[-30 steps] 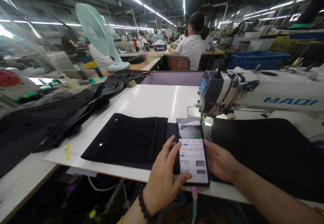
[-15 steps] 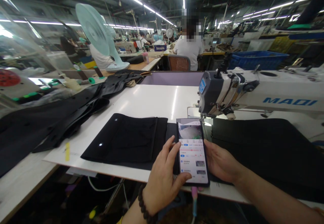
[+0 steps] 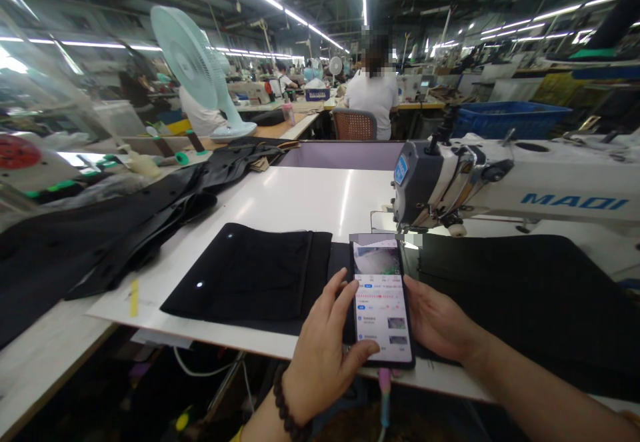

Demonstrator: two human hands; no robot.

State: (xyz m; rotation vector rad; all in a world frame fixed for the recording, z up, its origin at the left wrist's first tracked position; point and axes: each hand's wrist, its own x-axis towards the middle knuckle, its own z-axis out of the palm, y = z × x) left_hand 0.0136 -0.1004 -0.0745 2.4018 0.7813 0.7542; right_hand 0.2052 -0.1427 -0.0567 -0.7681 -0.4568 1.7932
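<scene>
A smartphone (image 3: 383, 309) with a lit screen stands tilted toward me above the front edge of the sewing table, a pink-ended cable (image 3: 384, 382) at its bottom. My right hand (image 3: 437, 319) is closed around the phone's right side, its fingers mostly hidden behind it. My left hand (image 3: 330, 349) lies along the left side, thumb over the lower screen and fingertips at the left edge. Folded black fabric (image 3: 250, 275) with two bright round spots lies left of the phone. More black fabric (image 3: 520, 295) spreads to the right, below the sewing machine (image 3: 450, 185).
A long pile of black fabric (image 3: 125, 229) runs along the left. Beyond it stand a pale green fan (image 3: 187, 59) and thread cones. A blue crate (image 3: 507, 119) sits behind the machine. A person in a white shirt (image 3: 370, 95) sits farther back.
</scene>
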